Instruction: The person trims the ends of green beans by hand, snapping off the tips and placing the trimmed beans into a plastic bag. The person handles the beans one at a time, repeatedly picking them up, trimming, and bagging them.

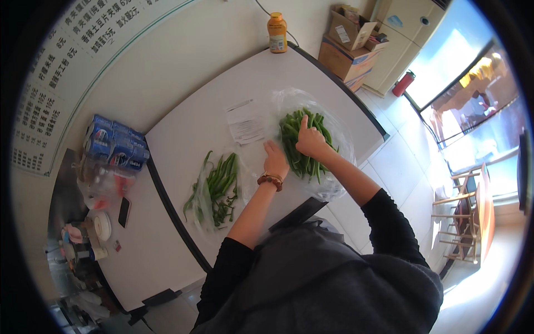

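Observation:
A large heap of long green peppers [295, 156] lies on a clear plastic bag [340, 133] on the white table [200, 112]. My right hand [311, 140] is over this heap, its index finger stretched out; whether it grips a pepper is hidden. My left hand [276, 162], with a bead bracelet [271, 181] at the wrist, is at the heap's left edge, and its palm side is hidden. Further left, a smaller bunch of green peppers [223, 177] lies partly under clear plastic [203, 200], with short stem pieces beside it. A printed paper [246, 123] lies between the two piles, towards the wall.
A yellow bottle [277, 33] stands at the table's far corner. On the left are packs of blue cans [117, 142], a phone [124, 212] and a white roll [102, 226]. Cardboard boxes [344, 58], a fire extinguisher [404, 83] and wooden chairs [463, 213] are beyond the table.

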The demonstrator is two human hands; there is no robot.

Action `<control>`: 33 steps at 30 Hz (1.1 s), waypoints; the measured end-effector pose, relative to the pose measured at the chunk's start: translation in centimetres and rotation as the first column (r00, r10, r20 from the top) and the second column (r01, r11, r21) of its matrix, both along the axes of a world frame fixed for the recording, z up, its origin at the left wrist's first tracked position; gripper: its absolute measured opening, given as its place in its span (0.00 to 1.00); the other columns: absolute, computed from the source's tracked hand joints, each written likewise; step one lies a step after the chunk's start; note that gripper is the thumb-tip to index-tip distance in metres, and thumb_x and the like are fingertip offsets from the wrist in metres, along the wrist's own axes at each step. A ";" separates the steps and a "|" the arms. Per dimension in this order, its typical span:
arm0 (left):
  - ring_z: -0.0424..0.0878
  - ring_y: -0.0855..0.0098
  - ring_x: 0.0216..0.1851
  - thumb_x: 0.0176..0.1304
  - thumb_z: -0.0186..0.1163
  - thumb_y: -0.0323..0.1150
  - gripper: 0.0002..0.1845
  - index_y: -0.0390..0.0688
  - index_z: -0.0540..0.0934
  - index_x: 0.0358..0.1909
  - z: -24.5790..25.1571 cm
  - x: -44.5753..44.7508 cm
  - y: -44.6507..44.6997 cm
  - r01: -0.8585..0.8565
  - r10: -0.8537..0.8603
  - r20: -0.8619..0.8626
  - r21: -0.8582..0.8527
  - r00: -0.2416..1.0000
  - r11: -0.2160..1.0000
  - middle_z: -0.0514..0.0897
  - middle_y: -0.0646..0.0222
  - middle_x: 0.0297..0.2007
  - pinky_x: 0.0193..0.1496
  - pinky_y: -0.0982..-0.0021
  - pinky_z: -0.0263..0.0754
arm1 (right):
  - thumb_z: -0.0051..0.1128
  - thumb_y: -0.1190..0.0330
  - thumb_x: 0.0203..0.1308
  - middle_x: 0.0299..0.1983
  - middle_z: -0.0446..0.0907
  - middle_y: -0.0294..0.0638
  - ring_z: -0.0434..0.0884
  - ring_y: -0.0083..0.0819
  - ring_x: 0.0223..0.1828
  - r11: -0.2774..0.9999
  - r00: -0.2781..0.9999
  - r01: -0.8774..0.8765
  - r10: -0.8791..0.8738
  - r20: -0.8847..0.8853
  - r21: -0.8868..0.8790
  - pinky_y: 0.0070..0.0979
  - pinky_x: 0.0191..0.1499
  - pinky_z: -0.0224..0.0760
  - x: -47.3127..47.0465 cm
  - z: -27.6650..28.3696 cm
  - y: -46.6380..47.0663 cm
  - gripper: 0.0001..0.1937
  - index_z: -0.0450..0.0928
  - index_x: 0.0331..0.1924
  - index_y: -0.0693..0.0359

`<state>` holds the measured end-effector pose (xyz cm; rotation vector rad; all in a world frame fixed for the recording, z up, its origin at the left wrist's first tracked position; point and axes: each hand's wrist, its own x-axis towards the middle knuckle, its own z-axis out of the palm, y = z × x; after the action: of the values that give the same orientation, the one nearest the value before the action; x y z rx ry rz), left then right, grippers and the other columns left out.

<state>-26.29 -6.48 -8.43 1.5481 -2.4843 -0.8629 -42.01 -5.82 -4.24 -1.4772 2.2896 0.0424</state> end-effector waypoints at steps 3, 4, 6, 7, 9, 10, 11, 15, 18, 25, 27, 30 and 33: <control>0.72 0.36 0.59 0.62 0.56 0.26 0.40 0.24 0.49 0.72 0.2 0.3 -0.4 -0.174 0.181 -0.203 0.050 0.962 0.983 0.48 0.31 0.71 0.59 0.54 0.74 | 0.62 0.63 0.54 0.53 0.75 0.67 0.83 0.48 0.46 0.996 0.994 0.043 -0.050 -0.095 -0.077 0.31 0.45 0.80 0.6 0.3 -1.8 0.51 0.39 0.73 0.80; 0.74 0.36 0.55 0.62 0.55 0.26 0.40 0.25 0.48 0.72 0.4 0.3 -0.5 -0.204 0.203 -0.258 0.025 0.945 0.979 0.48 0.33 0.72 0.55 0.52 0.76 | 0.61 0.61 0.58 0.57 0.70 0.66 0.81 0.49 0.43 0.994 0.979 0.071 -0.084 -0.186 -0.077 0.34 0.39 0.82 1.4 0.2 -1.9 0.50 0.38 0.73 0.80; 0.79 0.36 0.46 0.62 0.54 0.24 0.41 0.27 0.44 0.73 0.6 0.4 -0.4 -0.270 0.224 -0.406 -0.059 0.886 0.961 0.48 0.37 0.73 0.47 0.49 0.79 | 0.62 0.52 0.56 0.56 0.68 0.67 0.80 0.51 0.44 0.976 0.885 -0.218 0.205 -0.419 0.016 0.39 0.39 0.81 2.5 -0.2 -1.2 0.52 0.42 0.73 0.78; 0.79 0.36 0.47 0.63 0.53 0.25 0.41 0.28 0.43 0.73 0.6 0.5 -0.2 -0.257 0.196 -0.409 -0.099 0.891 0.961 0.49 0.37 0.73 0.47 0.49 0.79 | 0.63 0.48 0.55 0.55 0.67 0.68 0.79 0.52 0.44 0.931 0.795 -0.340 0.362 -0.487 0.137 0.41 0.39 0.81 3.2 -0.5 -0.2 0.53 0.45 0.73 0.77; 0.77 0.36 0.50 0.65 0.52 0.27 0.40 0.29 0.42 0.73 0.4 1.3 0.1 -0.259 0.171 -0.444 -0.143 0.879 0.955 0.51 0.36 0.72 0.49 0.49 0.78 | 0.60 0.38 0.54 0.60 0.62 0.65 0.75 0.55 0.48 0.979 0.888 -0.177 0.202 -0.414 0.097 0.43 0.40 0.80 4.1 -0.8 0.7 0.54 0.49 0.75 0.67; 0.77 0.37 0.51 0.65 0.52 0.28 0.38 0.29 0.47 0.72 0.1 2.1 0.9 -0.282 0.164 -0.486 -0.180 0.858 0.942 0.55 0.37 0.71 0.49 0.50 0.77 | 0.59 0.37 0.55 0.62 0.60 0.65 0.75 0.56 0.50 0.983 0.906 -0.179 0.182 -0.382 0.044 0.43 0.41 0.79 4.1 -0.6 1.4 0.53 0.50 0.75 0.64; 0.77 0.38 0.51 0.66 0.52 0.29 0.35 0.29 0.51 0.71 -0.2 2.9 1.9 -0.309 0.202 -0.508 -0.135 0.837 0.941 0.59 0.37 0.69 0.50 0.50 0.77 | 0.58 0.37 0.55 0.63 0.59 0.65 0.74 0.58 0.51 0.987 0.923 -0.164 0.154 -0.354 0.002 0.44 0.42 0.79 4.2 -0.2 2.0 0.52 0.51 0.75 0.61; 0.72 0.45 0.55 0.66 0.52 0.29 0.20 0.31 0.71 0.58 -1.5 10.0 3.6 -0.386 0.298 -0.420 -0.142 0.857 0.912 0.74 0.44 0.53 0.58 0.52 0.68 | 0.59 0.48 0.61 0.60 0.67 0.62 0.75 0.57 0.54 0.963 0.932 -0.247 0.205 -0.300 -0.111 0.45 0.45 0.79 4.1 3.2 2.7 0.37 0.63 0.69 0.59; 0.75 0.48 0.48 0.64 0.56 0.31 0.13 0.35 0.77 0.47 -1.8 17.6 3.6 -0.512 0.449 -0.292 -0.198 0.845 0.836 0.77 0.49 0.47 0.51 0.54 0.72 | 0.58 0.61 0.62 0.51 0.76 0.56 0.77 0.54 0.51 0.792 0.937 -0.345 0.325 -0.130 -0.503 0.43 0.45 0.78 5.5 5.1 3.2 0.22 0.73 0.58 0.60; 0.56 0.38 0.70 0.60 0.60 0.27 0.25 0.44 0.74 0.62 0.2 26.4 2.4 -0.429 0.522 0.341 -0.312 0.782 0.848 0.59 0.52 0.72 0.61 0.36 0.66 | 0.52 0.77 0.60 0.43 0.82 0.52 0.82 0.50 0.47 0.557 0.454 -0.561 0.826 0.335 -0.612 0.42 0.47 0.77 19.3 -2.6 0.7 0.10 0.78 0.46 0.63; 0.53 0.40 0.72 0.57 0.61 0.25 0.29 0.44 0.72 0.63 1.3 27.9 1.8 -0.401 0.529 0.374 -0.369 0.762 0.838 0.57 0.52 0.72 0.61 0.34 0.64 | 0.50 0.76 0.60 0.42 0.82 0.55 0.82 0.54 0.46 0.627 0.602 -0.734 0.778 0.177 -0.260 0.45 0.46 0.77 21.7 -5.3 -0.3 0.09 0.76 0.45 0.64; 0.57 0.45 0.71 0.53 0.65 0.25 0.35 0.42 0.68 0.67 2.9 31.7 1.0 -0.308 0.552 0.392 -0.533 0.736 0.788 0.59 0.55 0.72 0.63 0.42 0.66 | 0.50 0.74 0.61 0.39 0.81 0.53 0.83 0.52 0.44 0.740 0.740 -0.654 0.669 0.068 -0.157 0.45 0.46 0.77 20.7 -6.7 -1.7 0.08 0.74 0.43 0.64; 0.56 0.48 0.72 0.52 0.64 0.24 0.37 0.46 0.67 0.68 3.2 34.2 1.5 -0.350 0.469 0.429 -0.329 0.772 0.877 0.57 0.56 0.73 0.67 0.46 0.63 | 0.50 0.74 0.60 0.36 0.81 0.52 0.83 0.51 0.41 0.785 0.791 -0.610 0.611 -0.025 -0.109 0.44 0.45 0.78 19.2 -5.7 -2.2 0.08 0.74 0.42 0.67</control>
<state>7.88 -4.95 -5.19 2.3274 -2.2434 -0.0954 -22.81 -8.04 -9.97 -2.2162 1.7225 0.0920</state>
